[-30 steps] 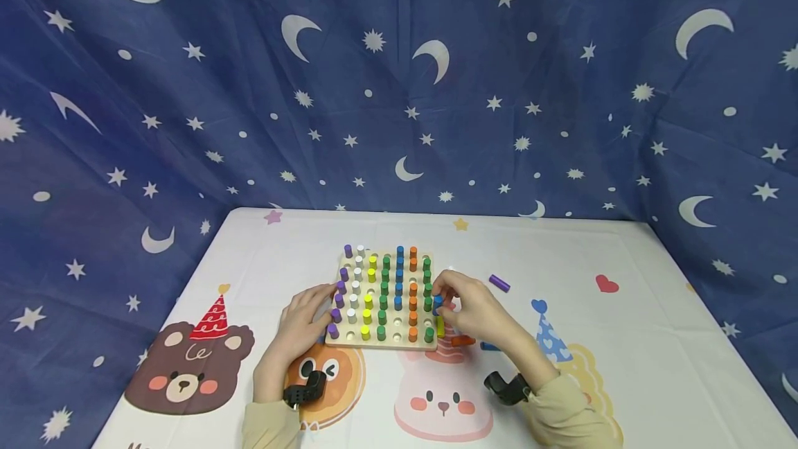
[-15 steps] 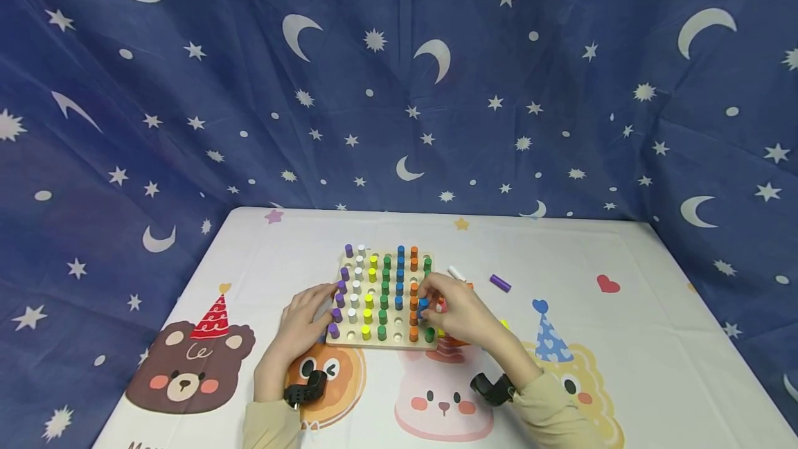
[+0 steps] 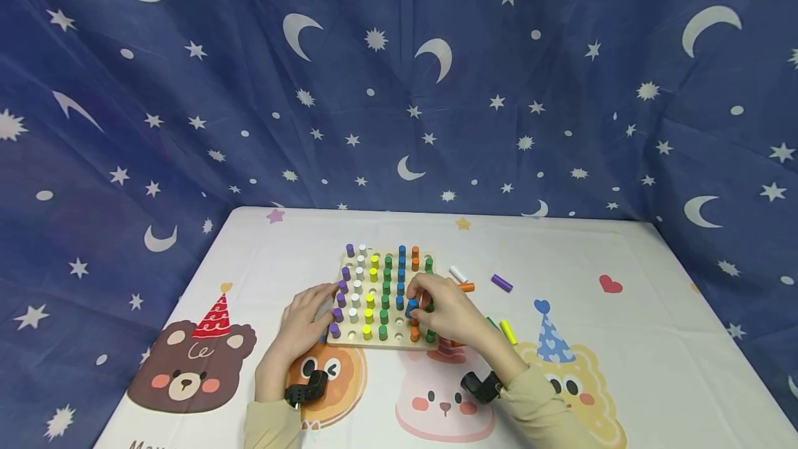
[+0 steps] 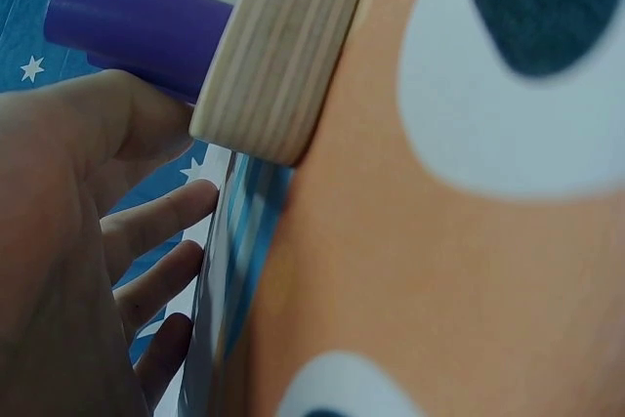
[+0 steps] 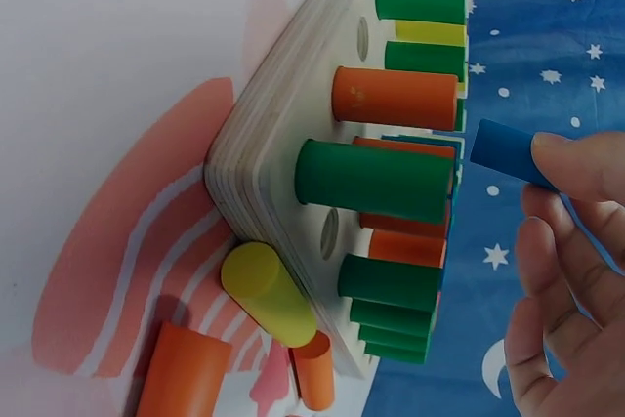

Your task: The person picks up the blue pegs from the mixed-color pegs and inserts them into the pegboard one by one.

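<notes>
A wooden pegboard (image 3: 389, 346) holds columns of purple, white, yellow, green, blue and orange pegs, plus a green column at the right edge. My right hand (image 3: 447, 309) pinches a blue peg (image 5: 503, 151) between thumb and fingers, above the board. In the right wrist view that peg is tilted and apart from the standing pegs. Bare holes show in the blue column, near the front. My left hand (image 3: 305, 321) lies along the board's left edge, its thumb touching the side by a purple peg (image 4: 137, 21). Its other fingers extend loosely and grip nothing.
Right of the board lie loose pegs: white (image 3: 458, 274), orange (image 3: 466, 287), purple (image 3: 501, 283), green (image 3: 492, 323) and yellow (image 3: 508, 332). Another yellow peg (image 5: 269, 290) leans close against the board's side. A dark starry curtain (image 3: 399, 89) hangs behind the table.
My right hand has carried the blue peg leftward from the board's right edge to above the orange column. More loose pegs now show behind it. The left hand stays put.
</notes>
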The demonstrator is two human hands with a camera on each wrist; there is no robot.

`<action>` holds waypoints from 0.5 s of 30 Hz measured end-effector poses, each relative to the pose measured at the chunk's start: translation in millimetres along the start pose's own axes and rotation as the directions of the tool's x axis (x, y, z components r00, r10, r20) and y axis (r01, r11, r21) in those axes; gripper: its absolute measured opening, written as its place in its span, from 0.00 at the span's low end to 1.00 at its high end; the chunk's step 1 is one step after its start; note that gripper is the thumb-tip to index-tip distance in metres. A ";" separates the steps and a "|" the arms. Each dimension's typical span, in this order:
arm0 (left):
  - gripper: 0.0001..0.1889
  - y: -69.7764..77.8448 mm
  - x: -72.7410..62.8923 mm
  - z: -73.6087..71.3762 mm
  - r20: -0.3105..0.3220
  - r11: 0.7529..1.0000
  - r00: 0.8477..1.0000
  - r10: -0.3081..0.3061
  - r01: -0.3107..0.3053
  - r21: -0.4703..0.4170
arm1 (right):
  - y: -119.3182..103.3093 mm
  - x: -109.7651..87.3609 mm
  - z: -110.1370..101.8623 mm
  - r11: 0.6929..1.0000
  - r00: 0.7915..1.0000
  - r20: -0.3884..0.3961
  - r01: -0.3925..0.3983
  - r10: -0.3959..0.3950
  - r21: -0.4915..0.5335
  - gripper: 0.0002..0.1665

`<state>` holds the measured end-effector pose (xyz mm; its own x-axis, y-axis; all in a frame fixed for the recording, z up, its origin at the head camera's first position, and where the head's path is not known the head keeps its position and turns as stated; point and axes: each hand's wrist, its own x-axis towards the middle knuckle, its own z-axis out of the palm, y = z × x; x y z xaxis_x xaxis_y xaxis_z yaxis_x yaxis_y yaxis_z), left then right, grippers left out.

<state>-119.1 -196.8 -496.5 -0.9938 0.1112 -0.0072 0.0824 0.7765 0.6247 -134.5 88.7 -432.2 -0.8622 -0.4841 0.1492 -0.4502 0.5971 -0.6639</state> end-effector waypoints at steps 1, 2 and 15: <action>0.26 -0.1 0.0 0.0 -0.003 1.000 1.000 0.003 -0.003 0.000 | -0.2 0.7 0.6 1.000 1.000 0.002 0.002 -0.002 -0.002 0.15; 0.26 -0.1 -0.1 0.1 -0.008 1.000 1.000 0.008 -0.008 0.002 | -0.5 1.5 1.1 1.000 1.000 0.004 0.003 -0.003 -0.001 0.14; 0.26 1.6 -0.8 -2.1 0.006 1.000 1.000 0.001 -0.001 -0.001 | 3.6 7.6 15.8 1.000 1.000 0.016 -0.006 0.006 -0.027 0.13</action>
<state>-118.3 -197.0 -493.9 -0.9932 0.1160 -0.0113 0.0834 0.7759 0.6254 -139.0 77.0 -445.0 -0.8612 -0.4904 0.1335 -0.4512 0.6168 -0.6450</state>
